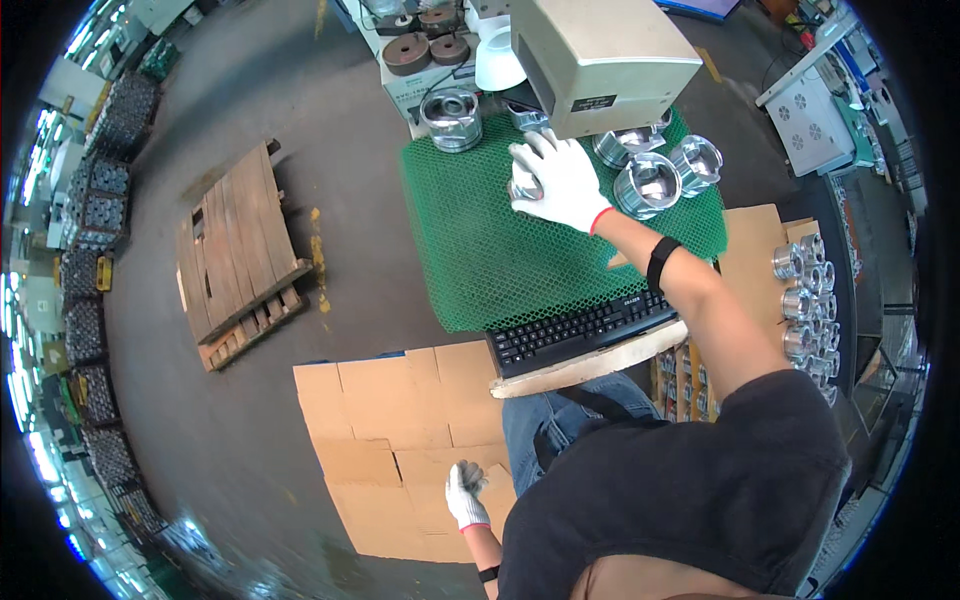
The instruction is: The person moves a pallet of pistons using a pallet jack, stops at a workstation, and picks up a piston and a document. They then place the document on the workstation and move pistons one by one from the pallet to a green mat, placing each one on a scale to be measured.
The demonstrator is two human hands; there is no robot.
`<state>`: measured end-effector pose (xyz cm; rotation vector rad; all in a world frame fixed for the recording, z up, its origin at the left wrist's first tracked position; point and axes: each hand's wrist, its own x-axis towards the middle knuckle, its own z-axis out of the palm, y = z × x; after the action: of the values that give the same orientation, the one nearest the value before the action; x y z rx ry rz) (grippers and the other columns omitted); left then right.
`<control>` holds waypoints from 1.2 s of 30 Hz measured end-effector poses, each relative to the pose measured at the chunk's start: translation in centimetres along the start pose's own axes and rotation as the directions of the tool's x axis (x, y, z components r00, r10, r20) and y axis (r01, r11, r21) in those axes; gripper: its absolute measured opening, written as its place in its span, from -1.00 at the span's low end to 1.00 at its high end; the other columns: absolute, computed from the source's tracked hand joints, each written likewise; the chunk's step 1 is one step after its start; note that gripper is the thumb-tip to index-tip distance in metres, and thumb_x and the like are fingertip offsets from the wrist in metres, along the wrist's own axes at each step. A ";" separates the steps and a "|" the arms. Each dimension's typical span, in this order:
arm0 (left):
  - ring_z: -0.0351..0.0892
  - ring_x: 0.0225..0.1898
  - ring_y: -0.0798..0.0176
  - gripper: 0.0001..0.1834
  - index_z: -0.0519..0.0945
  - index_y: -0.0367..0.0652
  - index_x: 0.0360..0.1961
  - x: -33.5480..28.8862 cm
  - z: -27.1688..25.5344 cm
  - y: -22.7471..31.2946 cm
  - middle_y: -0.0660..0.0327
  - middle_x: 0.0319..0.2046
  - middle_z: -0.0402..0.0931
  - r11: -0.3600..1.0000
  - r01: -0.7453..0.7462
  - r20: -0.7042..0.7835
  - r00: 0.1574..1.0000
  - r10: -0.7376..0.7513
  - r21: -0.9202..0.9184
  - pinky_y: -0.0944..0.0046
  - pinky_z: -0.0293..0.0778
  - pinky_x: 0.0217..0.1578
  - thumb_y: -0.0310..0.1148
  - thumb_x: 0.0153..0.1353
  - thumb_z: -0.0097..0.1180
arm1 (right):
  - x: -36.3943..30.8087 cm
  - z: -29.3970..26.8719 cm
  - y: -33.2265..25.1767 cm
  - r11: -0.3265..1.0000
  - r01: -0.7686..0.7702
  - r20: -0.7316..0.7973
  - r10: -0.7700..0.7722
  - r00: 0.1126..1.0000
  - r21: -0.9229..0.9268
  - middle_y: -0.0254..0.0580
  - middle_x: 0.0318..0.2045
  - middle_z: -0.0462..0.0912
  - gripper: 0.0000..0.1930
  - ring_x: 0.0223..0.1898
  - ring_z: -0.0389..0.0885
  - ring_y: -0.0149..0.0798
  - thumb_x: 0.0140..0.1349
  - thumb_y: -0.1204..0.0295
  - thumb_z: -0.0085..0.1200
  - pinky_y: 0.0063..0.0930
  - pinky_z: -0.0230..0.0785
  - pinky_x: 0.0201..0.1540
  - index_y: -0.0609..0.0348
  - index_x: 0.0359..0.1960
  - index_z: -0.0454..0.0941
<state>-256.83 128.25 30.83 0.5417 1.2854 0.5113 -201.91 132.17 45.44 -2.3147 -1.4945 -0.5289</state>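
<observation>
My right hand [560,185], in a white glove with a red cuff, reaches over a green mesh mat [480,250]. Its fingers are closed around a silver piston [524,181], mostly covered by the glove. Just right of this hand stand several more shiny pistons, among them one in front [648,186] and one farther right [696,165]. Another piston [452,120] is at the mat's far left corner. Low at my left side hangs my left hand [467,494], gloved too, its fingers loosely curled with nothing visible in them.
A beige box-shaped machine [625,65] stands at the mat's far edge. Along the near edge lies a black keyboard [580,333]. Brown grinding-wheel-like discs [408,54] sit far left. Flattened cardboard [400,440] and a wooden pallet [245,250] lie leftward; rows of pistons [800,300] stand right.
</observation>
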 end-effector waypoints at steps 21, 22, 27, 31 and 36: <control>0.43 -0.63 0.26 -0.66 0.55 -0.11 -0.38 18.1 -6.4 -2.9 0.25 -0.61 0.48 0.557 0.354 -0.149 0.913 -0.379 0.751 0.20 0.36 -0.59 -0.05 0.32 0.08 | -32.2 -2.1 -7.2 0.895 -0.405 0.353 0.324 0.878 0.185 0.08 0.00 0.60 -0.44 0.08 0.52 0.08 0.06 0.22 0.19 -0.09 0.30 0.21 0.22 0.10 0.50; 0.40 -0.66 0.26 -0.67 0.51 -0.09 -0.42 18.0 -7.7 -3.0 0.25 -0.64 0.45 0.607 0.411 -0.191 0.899 -0.394 0.680 0.21 0.33 -0.62 -0.06 0.34 0.06 | -33.8 -1.9 -7.2 0.832 -0.516 0.386 0.416 0.823 0.204 0.09 -0.02 0.61 -0.45 0.05 0.55 0.08 0.08 0.21 0.18 -0.11 0.34 0.18 0.22 0.10 0.51; 0.30 -0.73 0.27 -0.67 0.45 -0.02 -0.47 16.4 -3.9 -1.2 0.30 -0.70 0.35 0.791 0.409 -0.025 0.894 -0.448 0.456 0.27 0.23 -0.68 -0.07 0.36 0.01 | -32.7 -0.3 -8.4 0.608 -0.741 0.498 0.566 0.657 0.286 0.08 -0.08 0.67 -0.47 -0.06 0.66 0.00 0.18 0.15 0.14 -0.23 0.48 0.05 0.22 0.12 0.53; 0.27 -0.68 0.32 -0.67 0.43 -0.03 -0.44 17.4 0.6 -0.9 0.34 -0.67 0.31 0.773 0.370 0.041 0.891 -0.453 0.515 0.30 0.19 -0.64 -0.06 0.40 -0.04 | -29.6 -0.5 -11.3 0.535 -0.715 0.595 0.418 0.687 0.450 0.00 -0.09 0.69 -0.45 -0.08 0.68 -0.06 0.18 0.17 0.10 -0.28 0.49 0.05 0.21 0.16 0.50; 0.41 -0.59 0.29 -0.68 0.49 -0.08 -0.34 17.9 7.2 -0.8 0.31 -0.56 0.44 0.774 0.276 0.249 0.840 -0.483 0.570 0.29 0.30 -0.57 -0.07 0.41 -0.04 | -29.8 -1.1 -12.2 0.660 -0.601 0.543 0.331 0.771 0.451 0.04 -0.11 0.69 -0.51 -0.06 0.66 0.01 0.17 0.17 0.08 -0.22 0.45 0.09 0.19 0.09 0.55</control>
<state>-246.03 138.31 18.30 0.7532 1.1012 -0.3047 -224.48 112.83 33.13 -2.1960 -0.8981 0.5685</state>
